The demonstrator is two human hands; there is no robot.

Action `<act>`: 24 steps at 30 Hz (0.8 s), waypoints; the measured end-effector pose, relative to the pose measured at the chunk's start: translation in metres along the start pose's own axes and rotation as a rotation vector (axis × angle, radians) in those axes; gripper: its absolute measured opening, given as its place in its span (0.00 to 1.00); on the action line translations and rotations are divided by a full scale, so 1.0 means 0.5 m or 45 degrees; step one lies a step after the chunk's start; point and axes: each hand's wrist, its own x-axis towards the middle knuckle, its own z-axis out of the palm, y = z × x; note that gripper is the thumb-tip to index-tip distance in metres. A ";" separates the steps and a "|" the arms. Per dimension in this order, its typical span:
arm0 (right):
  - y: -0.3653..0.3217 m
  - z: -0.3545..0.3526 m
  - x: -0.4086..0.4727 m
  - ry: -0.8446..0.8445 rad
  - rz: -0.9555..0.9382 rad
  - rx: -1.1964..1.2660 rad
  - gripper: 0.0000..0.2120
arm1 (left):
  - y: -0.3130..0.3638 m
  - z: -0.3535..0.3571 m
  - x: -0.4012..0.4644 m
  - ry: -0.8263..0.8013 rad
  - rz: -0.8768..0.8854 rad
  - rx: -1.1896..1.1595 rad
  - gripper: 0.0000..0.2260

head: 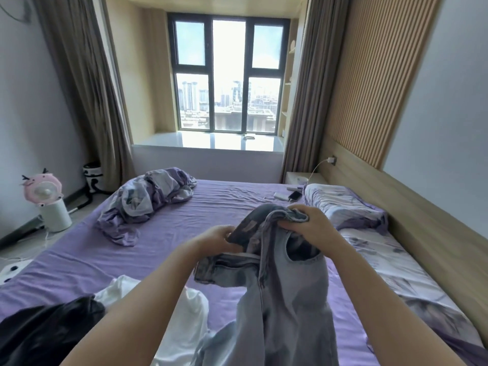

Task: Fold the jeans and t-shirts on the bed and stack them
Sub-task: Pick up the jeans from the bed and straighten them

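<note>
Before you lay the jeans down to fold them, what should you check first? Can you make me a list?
1. Both hands holding the jeans: ok, left hand and right hand grip the waist end.
2. Jeans straightened out: not ok, bunched and twisted.
3. Free patch of purple sheet ahead: ok.
4. White t-shirt out of the way: not ok, it lies under the hanging legs.
5. Phone away from the folding spot: ok, it lies by the pillow.
6. Pockets empty: cannot tell.
</note>
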 end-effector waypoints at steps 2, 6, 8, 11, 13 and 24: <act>-0.003 -0.003 -0.013 0.075 0.019 0.175 0.09 | -0.038 0.000 -0.021 0.027 -0.144 -0.142 0.13; -0.005 -0.015 -0.038 0.151 0.092 0.359 0.09 | -0.077 0.000 -0.041 0.137 -0.305 -0.148 0.04; -0.002 -0.023 -0.052 0.198 0.099 0.335 0.08 | -0.075 0.004 -0.042 0.171 -0.343 -0.225 0.05; 0.008 -0.035 -0.074 0.275 0.109 0.239 0.07 | -0.039 0.002 -0.035 0.402 -0.267 -0.215 0.07; 0.015 -0.044 -0.086 0.316 0.142 0.187 0.06 | 0.007 -0.014 -0.036 0.576 -0.150 -0.057 0.09; 0.036 -0.093 -0.174 -0.172 0.738 0.417 0.18 | 0.120 -0.049 -0.113 0.214 -0.242 -0.266 0.14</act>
